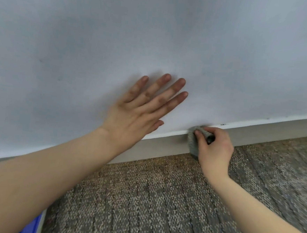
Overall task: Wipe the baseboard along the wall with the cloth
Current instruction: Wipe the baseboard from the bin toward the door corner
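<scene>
- A small patch of bright blue smooth material (32, 222) shows at the bottom left corner, partly hidden under the left forearm; what it belongs to cannot be told
- A brown-grey speckled loop-pile carpet with darker stripes (142, 206) fills the lower part of the view and runs up to the foot of the wall; both bare forearms reach over it from the lower corners
- The right hand (214, 149) is curled round a small bunched grey cloth of fuzzy fabric (192, 145); the thumb presses on the front of the cloth and the fingers wrap over its top, so the hand is grasping it
- The cloth lies against a pale grey flat baseboard strip (266, 131), touching its top edge and hanging down its face almost to the carpet; it sits right of the frame's centre
- A few dark specks (223, 124) sit on the baseboard's top edge just to the right of the cloth
- The left hand (140, 111) is released and holds nothing; its fingers are straight and slightly spread, laid flat on the wall just above the baseboard, left of the cloth and apart from it
- A plain pale blue-white painted wall (154, 34) takes up the whole upper half; a faint shadow lies round the left fingertips
</scene>
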